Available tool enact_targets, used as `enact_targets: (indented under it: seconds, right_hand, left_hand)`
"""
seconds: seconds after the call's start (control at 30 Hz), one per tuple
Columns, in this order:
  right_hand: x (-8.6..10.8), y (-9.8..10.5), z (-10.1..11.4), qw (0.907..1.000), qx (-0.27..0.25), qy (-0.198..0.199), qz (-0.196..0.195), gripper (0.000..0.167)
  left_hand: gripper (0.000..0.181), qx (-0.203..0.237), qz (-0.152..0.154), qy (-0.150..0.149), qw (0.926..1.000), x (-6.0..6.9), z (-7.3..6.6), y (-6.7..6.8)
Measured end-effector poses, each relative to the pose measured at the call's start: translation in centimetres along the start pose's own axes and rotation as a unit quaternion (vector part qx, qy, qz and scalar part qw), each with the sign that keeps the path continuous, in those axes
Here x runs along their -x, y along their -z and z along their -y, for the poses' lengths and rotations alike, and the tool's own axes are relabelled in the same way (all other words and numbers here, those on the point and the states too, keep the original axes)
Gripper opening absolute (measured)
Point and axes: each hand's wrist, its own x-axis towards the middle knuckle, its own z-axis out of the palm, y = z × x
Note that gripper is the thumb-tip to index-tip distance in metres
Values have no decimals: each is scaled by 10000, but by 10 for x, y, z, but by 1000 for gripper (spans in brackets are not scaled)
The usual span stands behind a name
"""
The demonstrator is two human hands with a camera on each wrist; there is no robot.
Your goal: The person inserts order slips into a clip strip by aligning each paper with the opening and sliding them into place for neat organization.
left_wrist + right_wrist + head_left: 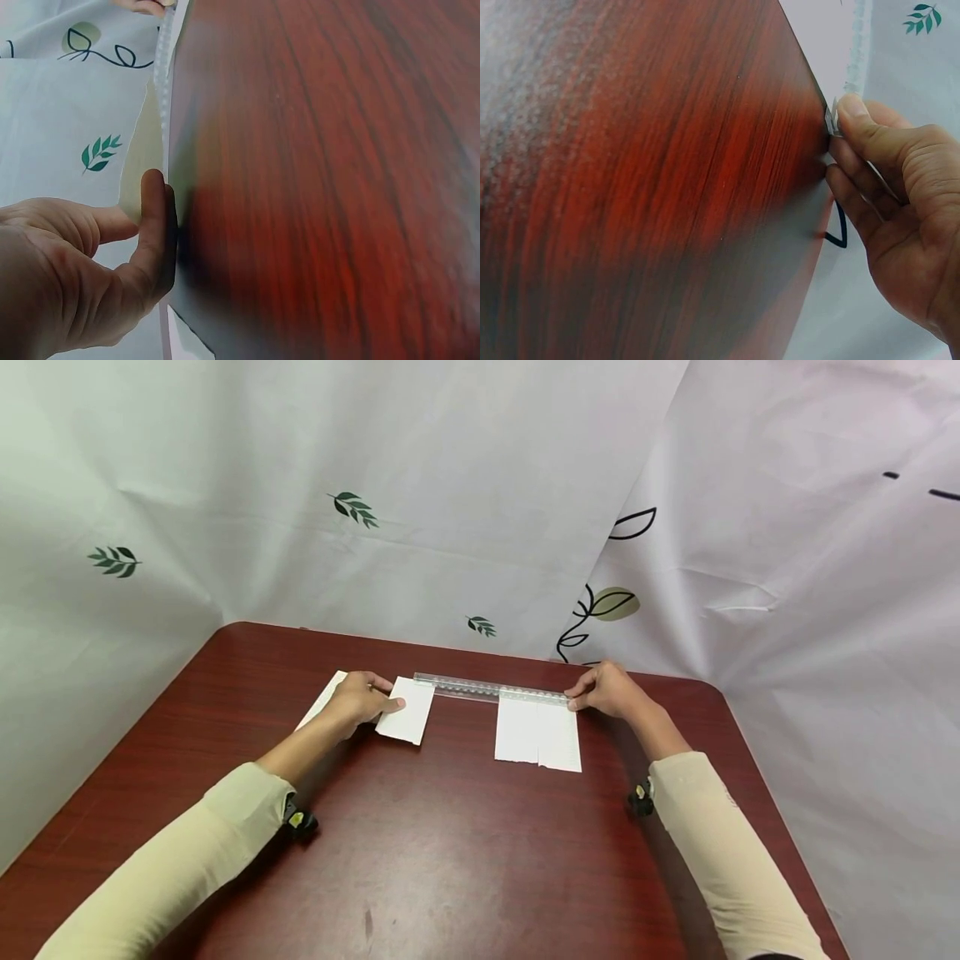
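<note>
A clear ruler lies crosswise near the table's far edge. Its right end is pinched between thumb and fingers of my right hand, which the right wrist view also shows. Two white paper pieces, a left one and a right one, sit side by side with their top edges at the ruler. My left hand pinches another white paper piece by its left side, thumb on top, at the ruler's left end. That paper stands tilted up in the left wrist view.
More white paper lies left of my left hand, partly hidden by it. The dark red wooden table has rounded far corners. A pale curtain with leaf prints hangs right behind it.
</note>
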Motion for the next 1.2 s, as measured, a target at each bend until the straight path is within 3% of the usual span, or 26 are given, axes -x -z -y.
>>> enact_targets:
  seconds: [0.63,0.93,1.2]
  right_hand:
    - [-1,-1,-1,10000,-93,-6,-17,17]
    - [-1,-1,-2,9999,-112,-71,-29,16]
    - [-1,-1,-1,9999,-85,-60,-53,16]
  left_hand:
    - [40,662,146,12,9977,-5,-10,-20]
    - [42,337,188,-24,9993,-3,-14,-24]
    - [43,573,-34,-200,9981,-4,-10,-29]
